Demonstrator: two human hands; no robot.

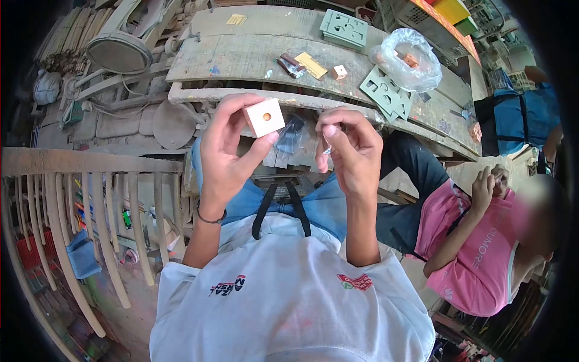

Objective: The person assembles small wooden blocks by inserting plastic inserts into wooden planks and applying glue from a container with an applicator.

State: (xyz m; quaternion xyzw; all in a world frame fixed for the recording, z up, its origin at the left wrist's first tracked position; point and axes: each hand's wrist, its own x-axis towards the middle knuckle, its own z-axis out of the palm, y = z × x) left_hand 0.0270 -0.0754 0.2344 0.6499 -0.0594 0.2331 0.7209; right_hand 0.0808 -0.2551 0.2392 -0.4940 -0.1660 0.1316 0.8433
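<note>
My left hand (224,145) grips a pale wooden cube (265,118) between thumb and fingers, above my lap. One face of the cube, turned toward me, has a round orange-brown dimple in its middle. To the right, apart from the cube, my right hand (354,154) is closed in a pinch. A tiny shiny bit shows at its fingertips, too small to name. Beyond my hands, on the workbench, lies a second wooden cube (339,72) with a dot on it, beside a yellow paper strip (311,64) and a dark brown stick-like piece (289,58).
Green stencil plates (386,92) and more plates (344,29) lie on the wooden workbench (253,43). A clear plastic bag (416,67) holds orange-brown pieces. A person in a pink shirt (470,256) sits close on my right. Wooden slats (99,223) stand on my left.
</note>
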